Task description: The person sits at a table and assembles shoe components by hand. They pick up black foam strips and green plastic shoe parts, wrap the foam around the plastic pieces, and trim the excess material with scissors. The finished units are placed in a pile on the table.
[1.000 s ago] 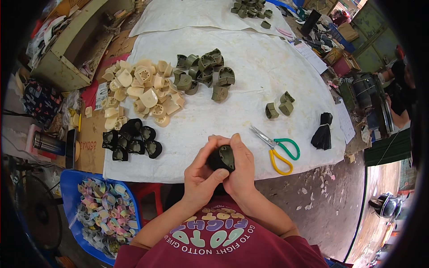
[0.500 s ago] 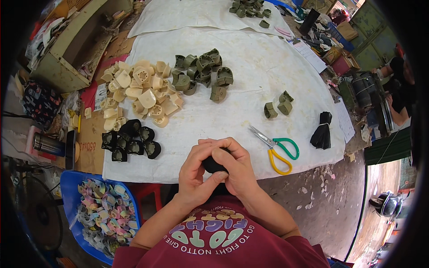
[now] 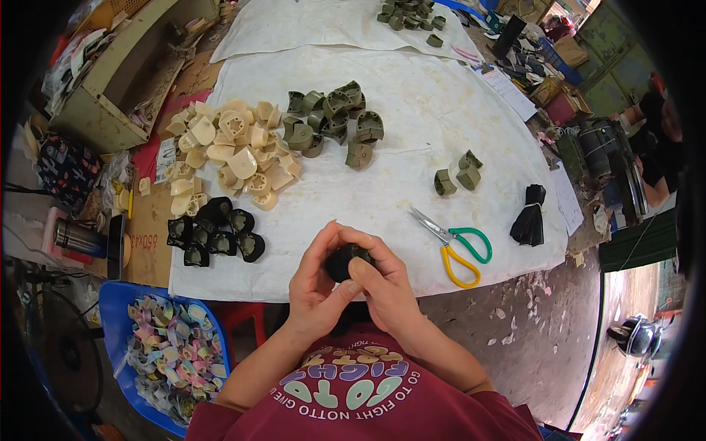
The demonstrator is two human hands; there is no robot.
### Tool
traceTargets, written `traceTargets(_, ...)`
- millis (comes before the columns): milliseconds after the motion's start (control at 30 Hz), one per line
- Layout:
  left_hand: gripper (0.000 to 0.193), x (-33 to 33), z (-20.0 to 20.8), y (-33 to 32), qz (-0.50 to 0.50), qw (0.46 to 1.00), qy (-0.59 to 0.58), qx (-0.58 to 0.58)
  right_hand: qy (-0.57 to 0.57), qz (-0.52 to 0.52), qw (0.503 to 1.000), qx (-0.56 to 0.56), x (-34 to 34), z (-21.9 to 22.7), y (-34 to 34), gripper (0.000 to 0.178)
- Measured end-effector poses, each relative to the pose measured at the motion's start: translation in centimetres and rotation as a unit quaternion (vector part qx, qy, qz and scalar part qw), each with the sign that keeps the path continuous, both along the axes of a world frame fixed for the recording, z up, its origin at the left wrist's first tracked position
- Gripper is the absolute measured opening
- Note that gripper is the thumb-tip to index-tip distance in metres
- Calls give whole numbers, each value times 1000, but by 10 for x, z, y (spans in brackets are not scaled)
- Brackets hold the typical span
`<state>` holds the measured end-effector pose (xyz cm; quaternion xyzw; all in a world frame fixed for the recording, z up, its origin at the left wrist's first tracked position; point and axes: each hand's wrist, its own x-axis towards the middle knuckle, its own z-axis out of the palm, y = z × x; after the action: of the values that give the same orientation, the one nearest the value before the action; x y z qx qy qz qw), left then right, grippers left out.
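Close to my body, at the table's near edge, my left hand (image 3: 312, 283) and my right hand (image 3: 387, 288) are both closed round a black-covered shoe heel (image 3: 340, 264). Both thumbs press on its near side, and my fingers hide much of it. To the left lie several black-covered heels (image 3: 223, 242) with olive showing inside. Behind them spreads a pile of bare beige heels (image 3: 239, 158), touching a heap of olive-green heels (image 3: 338, 110). Scissors (image 3: 452, 242) with one green and one yellow handle lie partly opened to the right of my hands.
A tied bundle of black cloth pieces (image 3: 529, 217) lies at the right edge of the white table cover (image 3: 412, 95). Three loose olive heels (image 3: 468, 170) sit nearby. Below left stands a blue tub (image 3: 110, 309) of pastel pieces. A person's arm (image 3: 654, 192) shows far right.
My hands have shifted slightly and turned the black-covered heel, so more of its upper side shows. The left fingers have lifted a little. Everything on the table stays put.
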<state>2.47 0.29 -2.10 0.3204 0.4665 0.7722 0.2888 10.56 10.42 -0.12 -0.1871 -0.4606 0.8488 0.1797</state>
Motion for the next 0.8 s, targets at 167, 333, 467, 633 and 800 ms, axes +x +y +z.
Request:
traceTargets(167, 80, -3, 8, 1, -36, 999, 0, -4, 13, -10, 1000, -12, -5, -3, 7, 39)
traceTargets(333, 81, -10, 5, -4, -80, 992, -95, 23, 29, -19, 998, 61, 3, 7, 2, 30)
traceTargets(467, 79, -7, 9, -2, -60, 997, -44, 1, -46, 19, 983, 176, 3, 3, 9, 34)
traceTargets(633, 72, -8, 3, 2, -27, 994, -99, -22, 37, 16, 890, 455, 3, 15, 26, 42)
traceTargets(800, 59, -15, 7, 5, -24, 987, -127, -94, -27, 40, 790, 611, 6, 19, 27, 49)
